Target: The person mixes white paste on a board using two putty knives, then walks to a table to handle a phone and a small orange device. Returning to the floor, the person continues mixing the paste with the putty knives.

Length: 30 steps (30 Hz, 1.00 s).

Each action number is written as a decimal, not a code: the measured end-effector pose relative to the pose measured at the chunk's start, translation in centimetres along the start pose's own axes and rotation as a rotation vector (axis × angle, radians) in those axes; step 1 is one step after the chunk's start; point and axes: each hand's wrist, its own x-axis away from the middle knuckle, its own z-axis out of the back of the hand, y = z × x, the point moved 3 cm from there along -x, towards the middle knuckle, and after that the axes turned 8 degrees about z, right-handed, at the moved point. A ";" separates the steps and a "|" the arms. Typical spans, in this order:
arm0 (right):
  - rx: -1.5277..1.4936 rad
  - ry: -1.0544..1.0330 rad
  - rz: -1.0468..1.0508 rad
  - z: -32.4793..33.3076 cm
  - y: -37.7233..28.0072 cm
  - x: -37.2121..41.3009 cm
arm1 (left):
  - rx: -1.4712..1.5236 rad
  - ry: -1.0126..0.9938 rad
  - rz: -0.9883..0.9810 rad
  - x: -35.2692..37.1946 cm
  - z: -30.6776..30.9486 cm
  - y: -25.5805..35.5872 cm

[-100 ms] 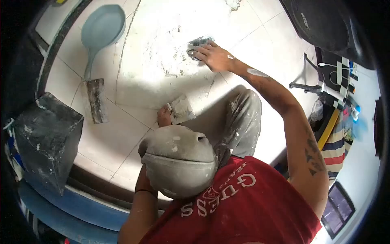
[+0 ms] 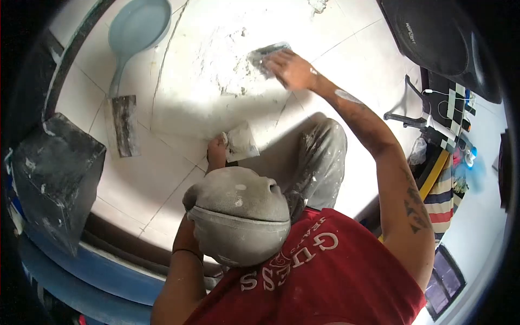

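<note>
My right hand (image 2: 292, 69), slightly blurred, is closed on a dark flat scraper (image 2: 265, 51) smeared with grey-white paste, low over the pale, paste-streaked board (image 2: 184, 116). Crumbs of paste (image 2: 235, 86) lie just left of the scraper. My left forearm (image 2: 187, 271) with a dark wristband goes behind my raised, grey-trousered knee (image 2: 238, 216), which hides my left hand. Beside my bare foot (image 2: 216, 150) lies a flat plate (image 2: 241, 142) with white paste on it. A wide stained blade (image 2: 125, 125) lies on the floor at the left.
A grey-blue pan (image 2: 138, 27) lies at the upper left, its handle meeting the wide blade. A dark, paste-spotted block-shaped container (image 2: 57, 173) stands at the left. At the upper right are a black speaker (image 2: 428, 38) and a dark metal stand (image 2: 406, 115) by cables.
My right hand and the scraper have shifted slightly to the right. The pan, the wide blade and the dark container appear slightly higher in view, as the camera has moved a little.
</note>
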 end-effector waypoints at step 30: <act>-0.762 0.445 -0.889 8.7 -11.1 3.8 | 0.487 0.148 -0.200 0.5 -1.5 18.8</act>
